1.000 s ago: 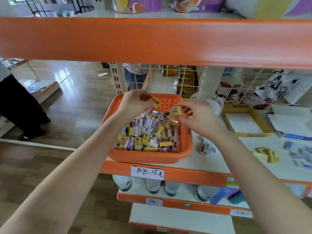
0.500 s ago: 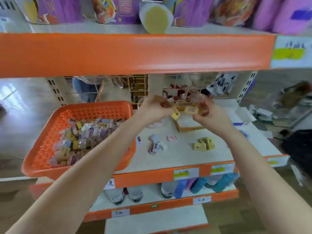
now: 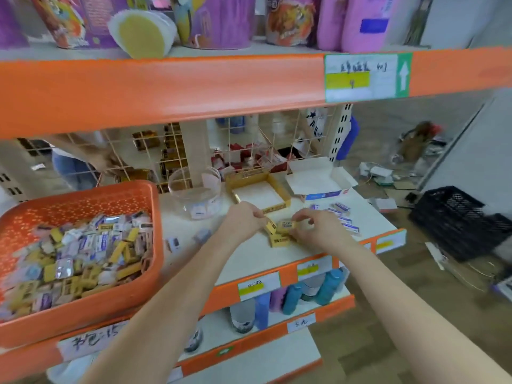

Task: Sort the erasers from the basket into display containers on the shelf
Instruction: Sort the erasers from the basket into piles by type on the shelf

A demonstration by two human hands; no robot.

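View: head camera, looking down at a shop shelf.
Landmark: orange basket (image 3: 155, 217), perforated plastic with rounded corners, on the left of the white shelf board (image 3: 249, 261).
Basket contents: a loose heap of erasers (image 3: 83, 253), small rectangular blocks in yellow, white and bluish wrappers, some of them glossy.
Left hand (image 3: 243, 221): right of the basket, fingers (image 3: 259, 214) curled, pinching the first yellow eraser (image 3: 271, 226), a tilted boxy block.
Right hand (image 3: 318, 228): farther right of the basket, fingers (image 3: 300, 217) bent, pinching the second yellow eraser (image 3: 288, 225), just beside the first.
Third yellow eraser (image 3: 279, 241): lies flat on the shelf board under the two held ones.
Yellow cardboard tray (image 3: 277, 208): square and shallow, white inside, right of the basket and behind the hands.
Clear tub (image 3: 194, 187): round, see-through plastic, just right of the basket, with a few small packets at its bottom.
White box (image 3: 313, 178): open flat carton, far right of the basket, at the back.
Blue-and-white erasers (image 3: 343, 217): thin wrapped bars scattered far right of the basket, past the right hand.
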